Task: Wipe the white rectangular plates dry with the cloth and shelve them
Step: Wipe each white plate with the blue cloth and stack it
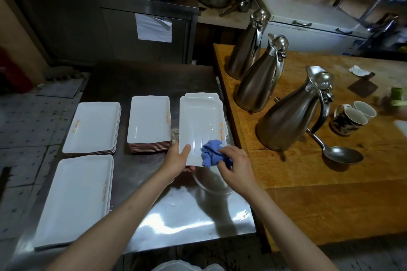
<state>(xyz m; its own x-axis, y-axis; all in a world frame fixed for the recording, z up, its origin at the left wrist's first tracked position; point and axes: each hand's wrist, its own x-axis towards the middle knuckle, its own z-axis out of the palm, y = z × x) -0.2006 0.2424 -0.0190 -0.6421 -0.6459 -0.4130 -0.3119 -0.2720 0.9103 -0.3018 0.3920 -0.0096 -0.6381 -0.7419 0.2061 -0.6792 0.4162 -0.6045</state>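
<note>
**Plate wiping at the steel surface: hand and object positions**

The left hand [178, 159] grasps the near left corner of a white rectangular plate [199, 123], with the thumb lying on the upper face and the remaining fingers curled under the edge. The plate is held above the stainless steel surface [176, 211], tilted away from the person. An orange mark is printed near its right edge.

The right hand [234, 166] clenches a crumpled blue cloth [212, 152] and presses it against the near right portion of the plate's upper face.

Behind the held plate, part of another white plate [201, 95] shows; whether it lies on the surface or on a stack cannot be determined. A round clear glass bowl [211, 182], as it appears, sits on the surface directly below the hands.

Three stacks of white rectangular plates stand on the left half of the surface:
- a tall stack [149, 123] just left of the held plate;
- a lower stack [93, 127] further left;
- a near stack [74, 200] at the front left corner.

A wooden surface [319, 182] adjoins on the right. It carries three steel vacuum jugs [290, 114], a steel ladle [339, 152] and two mugs [352, 119].
</note>
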